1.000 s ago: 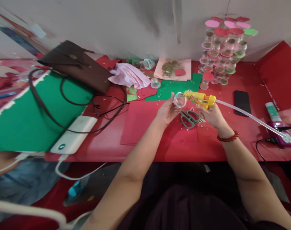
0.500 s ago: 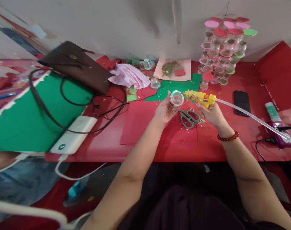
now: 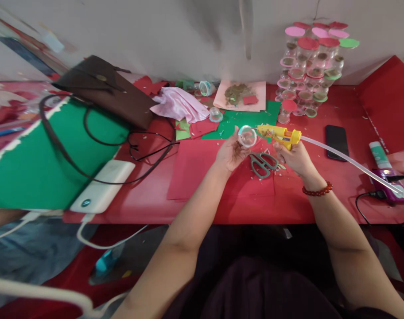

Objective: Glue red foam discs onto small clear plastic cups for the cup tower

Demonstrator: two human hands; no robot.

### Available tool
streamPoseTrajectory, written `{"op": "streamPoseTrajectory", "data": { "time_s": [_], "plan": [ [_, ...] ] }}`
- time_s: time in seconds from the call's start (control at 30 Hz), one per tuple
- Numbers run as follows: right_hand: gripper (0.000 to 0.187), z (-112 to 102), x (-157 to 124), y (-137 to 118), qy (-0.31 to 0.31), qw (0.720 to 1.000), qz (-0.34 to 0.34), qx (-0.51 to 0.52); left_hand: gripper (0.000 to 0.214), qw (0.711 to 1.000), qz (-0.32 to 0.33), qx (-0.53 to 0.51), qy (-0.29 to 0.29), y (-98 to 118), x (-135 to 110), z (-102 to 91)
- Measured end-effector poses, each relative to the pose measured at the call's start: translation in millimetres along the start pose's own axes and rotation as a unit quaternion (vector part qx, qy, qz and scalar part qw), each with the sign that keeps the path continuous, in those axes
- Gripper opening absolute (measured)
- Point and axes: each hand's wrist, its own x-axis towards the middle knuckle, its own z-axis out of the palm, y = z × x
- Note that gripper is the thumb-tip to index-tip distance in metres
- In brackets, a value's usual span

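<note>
My left hand [image 3: 230, 154] pinches a small clear plastic cup [image 3: 247, 136], its mouth turned toward me. My right hand [image 3: 294, 157] grips a yellow glue gun [image 3: 278, 134] with a long clear glue stick [image 3: 348, 162] trailing out to the right. The gun's nozzle touches the cup's rim. Grey-green scissors [image 3: 263, 163] lie on a red paper sheet [image 3: 195, 170] just below both hands. A red bead bracelet [image 3: 316, 191] circles my right wrist.
A stack of small capped cups [image 3: 310, 71] stands at the back right. A black phone [image 3: 335, 141], glue tube [image 3: 378, 154] and purple device [image 3: 393, 190] lie right. A brown bag [image 3: 105, 88], green sheet [image 3: 45, 155], white power bank [image 3: 100, 188] and cables lie left.
The cup and the glue gun's nozzle shifted slightly left and up, then the cup turned a little in my left hand. Otherwise the hands stay in place.
</note>
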Motion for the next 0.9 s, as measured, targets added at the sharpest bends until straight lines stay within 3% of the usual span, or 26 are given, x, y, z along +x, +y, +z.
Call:
{"op": "streamPoseTrajectory", "data": {
  "time_s": [0.37,0.9],
  "plan": [
    [0.032,4.3,-1.8,-5.7,-0.001,1.000,-0.002,-0.006,0.022,1.000,-0.009,0.015,0.007,-3.6,-2.7,2.2],
    [0.034,4.4,-4.6,-1.6,-0.051,0.999,0.004,0.000,0.016,1.000,-0.010,0.000,0.020,-6.1,-1.5,3.5]
  ]
}}
